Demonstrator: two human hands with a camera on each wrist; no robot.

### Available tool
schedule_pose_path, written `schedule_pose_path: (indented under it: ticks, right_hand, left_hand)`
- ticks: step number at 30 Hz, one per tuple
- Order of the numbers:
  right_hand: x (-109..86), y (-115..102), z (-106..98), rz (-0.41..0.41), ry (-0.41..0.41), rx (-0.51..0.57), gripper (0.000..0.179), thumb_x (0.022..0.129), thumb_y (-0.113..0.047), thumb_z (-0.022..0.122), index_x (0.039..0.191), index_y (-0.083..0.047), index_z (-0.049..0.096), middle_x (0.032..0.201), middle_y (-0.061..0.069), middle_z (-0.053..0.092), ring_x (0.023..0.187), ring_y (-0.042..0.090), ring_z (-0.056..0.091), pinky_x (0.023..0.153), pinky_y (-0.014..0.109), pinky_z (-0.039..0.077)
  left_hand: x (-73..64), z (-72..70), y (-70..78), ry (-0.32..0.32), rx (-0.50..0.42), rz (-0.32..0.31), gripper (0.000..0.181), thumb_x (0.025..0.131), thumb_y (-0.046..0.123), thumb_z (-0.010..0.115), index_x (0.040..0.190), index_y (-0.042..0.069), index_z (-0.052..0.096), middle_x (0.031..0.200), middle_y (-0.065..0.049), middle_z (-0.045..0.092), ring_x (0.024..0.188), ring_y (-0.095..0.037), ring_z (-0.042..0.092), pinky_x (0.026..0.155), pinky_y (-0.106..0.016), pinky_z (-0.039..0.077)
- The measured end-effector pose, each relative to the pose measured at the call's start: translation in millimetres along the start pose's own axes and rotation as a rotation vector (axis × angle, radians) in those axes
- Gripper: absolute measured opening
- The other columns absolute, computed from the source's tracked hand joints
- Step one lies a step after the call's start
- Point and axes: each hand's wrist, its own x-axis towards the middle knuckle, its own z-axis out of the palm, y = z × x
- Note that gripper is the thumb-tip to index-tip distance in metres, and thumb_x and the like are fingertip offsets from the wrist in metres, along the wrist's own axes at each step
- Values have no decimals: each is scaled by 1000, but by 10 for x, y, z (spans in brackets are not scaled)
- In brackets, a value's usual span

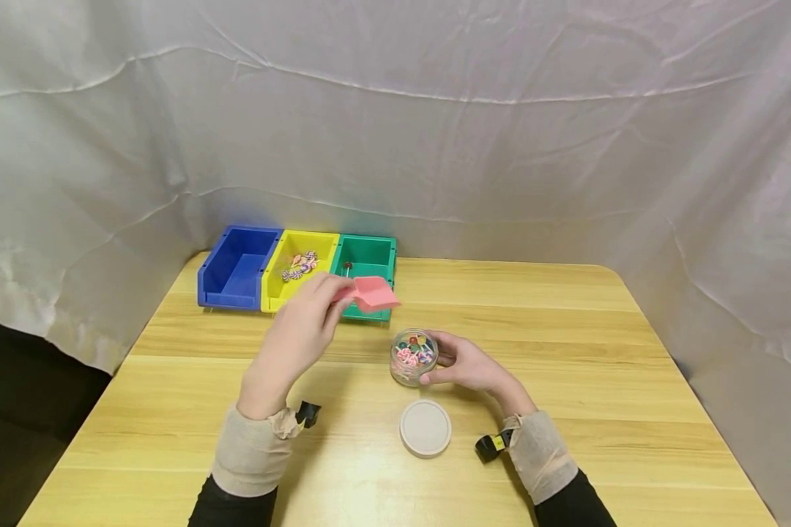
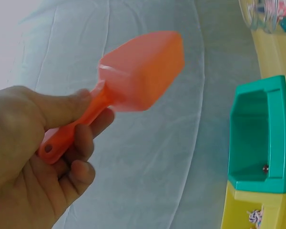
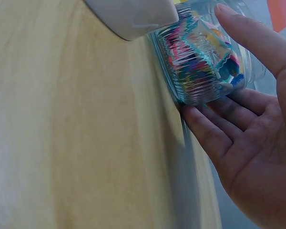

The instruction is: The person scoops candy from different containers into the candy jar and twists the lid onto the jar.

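Up over the front of the green bin [image 1: 372, 315], my left hand [image 1: 301, 322] grips a pink-red plastic scoop [image 1: 376, 294] by its handle. The left wrist view shows the thumb pressed along the scoop's handle [image 2: 88, 113], with fingers bent beneath it. A glass jar [image 1: 400, 375] of colourful lollipops stands upright on the table. My right hand [image 1: 468, 364] holds the jar from the right, thumb at the near side and fingers round the far side. Close in front of the jar lies a round, pale lid [image 1: 425, 429].
Three joined bins stand at the back left: a blue bin [image 1: 237, 298], a yellow bin [image 1: 272, 293] with several swirl lollipops [image 1: 301, 265], and the green one with a dark red lollipop [image 1: 348, 266]. A grey curtain [image 1: 474, 161] hangs behind the wooden table [image 1: 567, 322].
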Motion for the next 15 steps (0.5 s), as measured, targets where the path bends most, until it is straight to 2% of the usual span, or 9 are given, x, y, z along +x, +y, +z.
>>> schedule_pose_path:
  ticks: [4, 7, 10, 15]
  right_hand:
    - [-7, 5, -6, 2, 0, -11, 89, 88, -10, 85, 158, 6, 32, 157, 25, 44, 146, 40, 43, 117, 43, 37]
    - [-10, 7, -6, 8, 0, -8, 89, 87, -11, 85, 158, 5, 32, 157, 24, 44, 146, 40, 43, 117, 42, 37]
    - [-10, 14, -2, 8, -3, -1, 89, 88, -10, 85, 158, 6, 32, 157, 25, 44, 146, 40, 42, 117, 43, 36]
    - [-5, 33, -2, 0, -2, -1, 88, 88, -8, 84, 158, 6, 32, 158, 26, 43, 146, 41, 42, 117, 43, 36]
  left_hand:
    - [-5, -31, -63, 104, 24, -28, 31, 104, 14, 64, 130, -2, 66, 108, -15, 60, 81, -29, 57, 70, -41, 53]
    - [-8, -38, -107, 179, 39, -57, 34, 105, 18, 60, 131, -3, 66, 109, -18, 56, 82, -32, 57, 68, -44, 53]
    - [-11, -46, -151, 233, 53, -115, 34, 107, 20, 57, 131, -2, 66, 110, -19, 55, 83, -35, 58, 66, -48, 52]
    - [-5, -85, -244, 302, 62, -228, 33, 110, 26, 52, 125, -1, 65, 107, -18, 52, 78, -34, 55, 61, -46, 45]
